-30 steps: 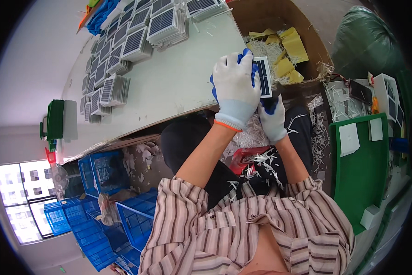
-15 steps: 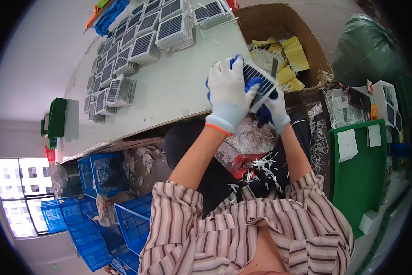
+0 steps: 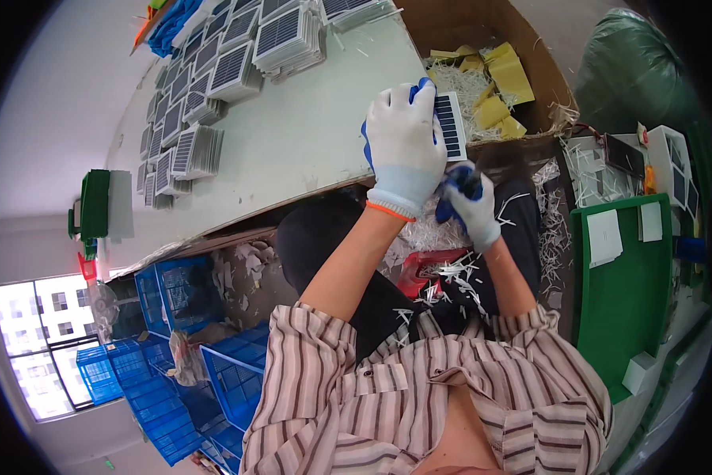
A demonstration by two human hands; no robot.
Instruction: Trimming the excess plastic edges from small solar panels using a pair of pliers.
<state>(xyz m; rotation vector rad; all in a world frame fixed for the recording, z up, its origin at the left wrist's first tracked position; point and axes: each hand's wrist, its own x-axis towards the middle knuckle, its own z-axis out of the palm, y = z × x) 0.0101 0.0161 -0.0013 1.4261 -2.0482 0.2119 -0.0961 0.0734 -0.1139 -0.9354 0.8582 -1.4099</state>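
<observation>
Our gloved left hand (image 3: 403,146) grips a small solar panel (image 3: 451,125) at its fingertips; our right hand (image 3: 468,202), fingers curled just below, could slip and crack it.

Bench (image 3: 308,150) bare across its middle and near edge; a hand could sweep there freely. Far and left rim blocked by stacks of small solar panels (image 3: 213,87), set close together, only narrow gaps between them. Right of the bench, open cardboard box (image 3: 482,32) with yellow pieces and white shreds inside, its wall rising at the bench end. Left hand (image 3: 403,146) and right hand (image 3: 470,202) crowd the corner by the box. Green tray (image 3: 617,317) to the right, well apart.
</observation>
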